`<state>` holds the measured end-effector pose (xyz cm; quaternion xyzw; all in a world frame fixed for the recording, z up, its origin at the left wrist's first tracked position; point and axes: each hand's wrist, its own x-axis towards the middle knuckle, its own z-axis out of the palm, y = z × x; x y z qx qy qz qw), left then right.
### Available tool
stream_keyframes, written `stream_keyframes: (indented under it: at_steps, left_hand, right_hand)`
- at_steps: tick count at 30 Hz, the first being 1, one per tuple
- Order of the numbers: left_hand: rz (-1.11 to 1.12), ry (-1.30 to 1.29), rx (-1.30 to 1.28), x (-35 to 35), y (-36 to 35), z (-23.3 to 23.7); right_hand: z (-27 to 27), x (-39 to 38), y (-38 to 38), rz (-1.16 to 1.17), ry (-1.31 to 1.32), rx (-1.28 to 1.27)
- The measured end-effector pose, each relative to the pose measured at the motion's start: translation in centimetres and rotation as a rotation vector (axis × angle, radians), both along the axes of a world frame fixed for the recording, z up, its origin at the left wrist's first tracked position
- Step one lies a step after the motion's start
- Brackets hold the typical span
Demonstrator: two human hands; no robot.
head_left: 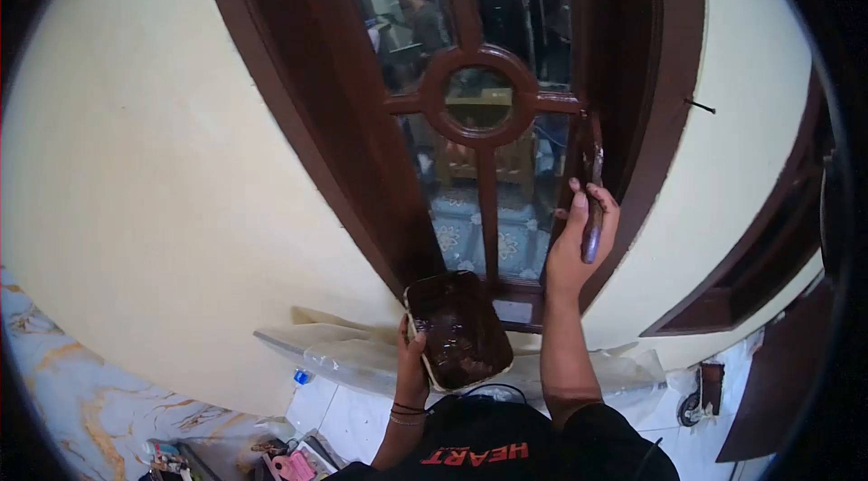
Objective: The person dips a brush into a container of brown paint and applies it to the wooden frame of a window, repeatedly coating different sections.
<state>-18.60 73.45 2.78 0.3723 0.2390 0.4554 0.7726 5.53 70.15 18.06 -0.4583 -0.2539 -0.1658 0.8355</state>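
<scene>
My right hand [588, 228] is closed around a paint-smeared brush [592, 232], whose upper end touches the right side of the brown window frame [486, 210], just below the crossbar. The brush's lower handle looks purple. My left hand [411, 359] grips the left edge of a rectangular tray [459, 332] coated with dark brown paint, in front of the frame's lower end. Dark stains mark the fingers of my right hand. Glass panes and a round central ring [479, 94] fill the frame.
Cream walls [163, 165] flank the frame. A nail [701, 106] sticks out at the right. Plastic sheeting [353, 354] lies along the wall's foot. A blue cap [301, 377] and a pink item [294, 466] are at lower left; a caster wheel [690, 409] is at lower right.
</scene>
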Motion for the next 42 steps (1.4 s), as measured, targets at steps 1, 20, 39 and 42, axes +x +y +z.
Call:
stream_keyframes:
  at_steps: [1, 20, 39, 42]
  left_hand:
    - [0.011, 0.037, -0.005, -0.2, -0.1, -0.1]
    - [-0.029, 0.103, 0.097, -1.5, 0.9, 0.6]
    - [0.094, 0.088, 0.126, 2.3, 1.0, 0.7]
    - [0.105, 0.079, 0.109, 2.2, 0.6, 0.7]
  right_hand:
    - [-0.1, -0.2, 0.0, -0.027, -0.001, -0.009]
    - [-1.0, 0.4, 1.2, 0.269, 0.261, 0.348]
    - [-0.8, -2.2, -4.8, 0.696, -0.421, -0.757]
    - [-2.1, -3.0, -4.5, 0.906, -0.535, -0.931]
